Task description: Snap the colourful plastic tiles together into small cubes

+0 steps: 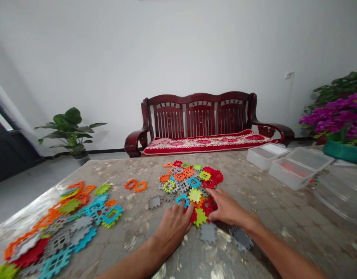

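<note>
A heap of coloured interlocking plastic tiles (192, 179) lies in the middle of the marbled table (283, 217): red, orange, grey, blue and lime pieces. My left hand (174, 226) rests flat at the heap's near edge, fingertips on a blue piece (182, 199) and a red one. My right hand (226, 207) lies palm down on red tiles (207, 205) at the heap's near right side, beside a lime piece (200, 217). Neither hand visibly grips anything. Two grey tiles (209, 232) lie just in front of my wrists.
A second spread of tiles (68, 224) covers the table's left side. Two orange pieces (135, 185) lie between the groups. Clear plastic boxes (288, 166) stand at the right, near purple flowers (338, 116). A wooden bench (201, 124) and a potted plant (70, 131) stand behind.
</note>
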{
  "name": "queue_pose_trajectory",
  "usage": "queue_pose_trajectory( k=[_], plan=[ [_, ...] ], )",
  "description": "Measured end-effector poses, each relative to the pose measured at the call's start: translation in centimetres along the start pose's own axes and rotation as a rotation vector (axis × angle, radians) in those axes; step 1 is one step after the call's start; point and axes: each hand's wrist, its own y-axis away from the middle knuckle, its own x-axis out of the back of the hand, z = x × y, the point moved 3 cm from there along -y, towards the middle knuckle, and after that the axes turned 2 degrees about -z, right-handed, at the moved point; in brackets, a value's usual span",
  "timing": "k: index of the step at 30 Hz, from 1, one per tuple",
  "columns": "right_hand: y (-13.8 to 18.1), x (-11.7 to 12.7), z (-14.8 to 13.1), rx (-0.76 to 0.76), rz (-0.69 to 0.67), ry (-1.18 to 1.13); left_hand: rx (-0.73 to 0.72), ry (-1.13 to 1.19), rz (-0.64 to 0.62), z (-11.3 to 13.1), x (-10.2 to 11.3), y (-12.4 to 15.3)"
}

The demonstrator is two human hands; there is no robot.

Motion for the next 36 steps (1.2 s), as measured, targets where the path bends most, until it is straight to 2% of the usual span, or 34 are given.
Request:
queue_pose_trajectory(
  k=[6,10,15,18,22,25,28,31,34,36],
  plan=[
    [-0.8,-0.5,-0.9,-0.018,0.002,-0.131,-0.086,-0.041,0.028,0.0,0.1,-0.5],
    [-1.6,-1.8,-1.4,0.045,0.033,-0.28,-0.107,0.006,0.008,0.4,0.7,-1.3],
    [-2.9,-2.4,-1.4,0.046,0.071,-0.585,-0.093,0.032,-0.06,0.5,1.7,-2.7],
    [-3.5,-1.3,-1.6,0.031,0.107,-0.706,-0.078,0.075,-0.061,0.0,3.1,-3.7],
    [-5.4,1.0,-2.6,0.073,0.103,-0.788,-0.001,0.188,0.047,-1.9,5.7,-5.7],
    [-7.8,2.3,-3.2,0.119,0.155,-0.836,0.047,0.27,0.115,-3.7,6.9,-7.8],
    [-10.4,2.8,-3.2,0.101,0.178,-0.839,0.125,0.29,0.129,-5.4,7.2,-9.6],
    [-11.6,2.9,-2.1,0.089,0.162,-0.716,0.189,0.27,0.127,-6.8,6.8,-9.9],
    [-11.1,3.6,-0.1,0.108,0.321,-0.469,0.184,0.296,0.126,-7.7,5.5,-9.0],
    [-10.2,3.8,1.3,0.131,0.425,-0.384,0.162,0.314,0.174,-7.7,4.5,-7.8]
  ],
)
